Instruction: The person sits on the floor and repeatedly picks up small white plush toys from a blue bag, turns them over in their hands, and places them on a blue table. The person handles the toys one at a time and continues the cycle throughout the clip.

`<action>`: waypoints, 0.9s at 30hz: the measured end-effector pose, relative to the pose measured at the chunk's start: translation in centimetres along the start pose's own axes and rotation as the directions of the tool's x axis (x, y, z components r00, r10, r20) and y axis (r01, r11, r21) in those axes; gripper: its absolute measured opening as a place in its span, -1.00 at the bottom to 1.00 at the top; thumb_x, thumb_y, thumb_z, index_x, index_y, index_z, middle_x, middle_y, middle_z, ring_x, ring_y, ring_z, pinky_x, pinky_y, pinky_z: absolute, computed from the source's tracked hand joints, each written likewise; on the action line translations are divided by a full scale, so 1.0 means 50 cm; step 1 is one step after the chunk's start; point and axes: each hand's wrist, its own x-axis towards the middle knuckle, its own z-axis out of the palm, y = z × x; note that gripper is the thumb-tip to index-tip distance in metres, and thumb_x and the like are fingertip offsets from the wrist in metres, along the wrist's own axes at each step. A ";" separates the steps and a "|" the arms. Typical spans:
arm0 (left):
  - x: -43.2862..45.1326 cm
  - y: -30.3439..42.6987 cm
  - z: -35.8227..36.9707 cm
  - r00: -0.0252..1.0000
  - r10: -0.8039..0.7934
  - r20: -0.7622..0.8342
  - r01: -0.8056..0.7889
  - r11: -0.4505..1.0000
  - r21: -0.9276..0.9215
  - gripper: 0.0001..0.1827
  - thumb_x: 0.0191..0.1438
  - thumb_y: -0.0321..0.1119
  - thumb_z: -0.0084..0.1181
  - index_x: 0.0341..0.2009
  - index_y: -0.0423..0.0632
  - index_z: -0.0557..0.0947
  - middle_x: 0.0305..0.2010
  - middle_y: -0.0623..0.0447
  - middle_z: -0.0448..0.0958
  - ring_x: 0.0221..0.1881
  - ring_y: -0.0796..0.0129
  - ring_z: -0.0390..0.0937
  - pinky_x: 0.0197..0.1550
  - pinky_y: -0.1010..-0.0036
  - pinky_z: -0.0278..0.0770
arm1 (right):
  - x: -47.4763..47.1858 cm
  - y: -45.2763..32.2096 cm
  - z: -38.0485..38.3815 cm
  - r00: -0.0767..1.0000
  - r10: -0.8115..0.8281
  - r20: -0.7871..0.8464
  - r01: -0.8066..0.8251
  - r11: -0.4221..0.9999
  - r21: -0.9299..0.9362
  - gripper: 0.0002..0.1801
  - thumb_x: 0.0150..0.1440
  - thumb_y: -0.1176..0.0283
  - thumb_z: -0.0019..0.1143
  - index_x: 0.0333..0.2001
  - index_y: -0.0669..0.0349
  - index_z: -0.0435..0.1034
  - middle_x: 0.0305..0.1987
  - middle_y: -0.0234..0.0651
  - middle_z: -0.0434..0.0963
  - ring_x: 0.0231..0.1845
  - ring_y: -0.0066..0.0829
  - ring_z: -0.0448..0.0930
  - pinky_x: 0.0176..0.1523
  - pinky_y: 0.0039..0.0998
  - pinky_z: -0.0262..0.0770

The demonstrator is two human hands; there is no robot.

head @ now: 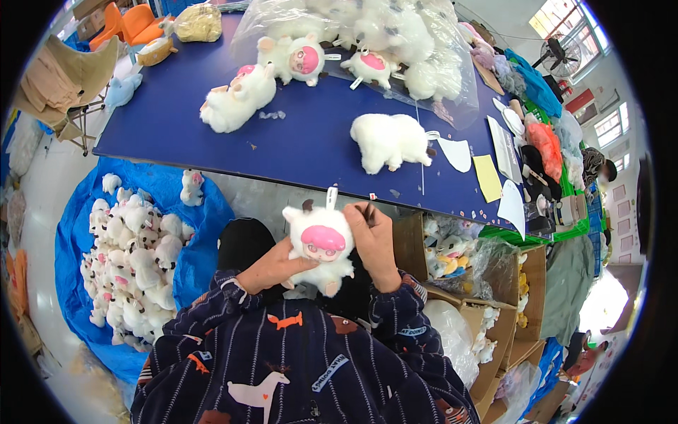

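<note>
A white plush doll (320,275) with a vinyl face and pink fringe is upright above my lap, its face towards me. My left hand (271,267) grips its body from the side, thumb across the front below the face. With bent fingers, my right hand (375,244) pinches the top of the head at the other side, where a dark horn is partly hidden. The second brown horn (308,204) shows beside the ear. A white loop tag (331,198) bearing writing sticks up from the head. Beyond, another plush (391,142) lies on the blue table (312,143).
Several similar plushes (241,100) and a large clear plastic bag (450,58) of them occupy the table. Paper pieces (487,177) lie at its right. A blue sack (204,259) of small plushes stands on the floor at left; cardboard boxes (529,297) stand at right.
</note>
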 end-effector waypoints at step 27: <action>-0.030 -0.014 -0.029 0.992 0.058 -0.114 -0.085 0.963 -0.256 -0.54 0.04 -0.34 0.12 0.02 -0.24 0.38 -0.11 0.02 0.48 -0.10 0.46 0.43 -0.08 0.57 0.39 | -0.031 -0.003 0.009 0.952 -0.267 0.148 0.305 0.838 -0.453 -0.78 0.08 0.42 0.11 -0.24 0.35 0.43 -0.52 -0.40 0.45 -0.59 -0.77 0.30 -0.54 -0.63 0.23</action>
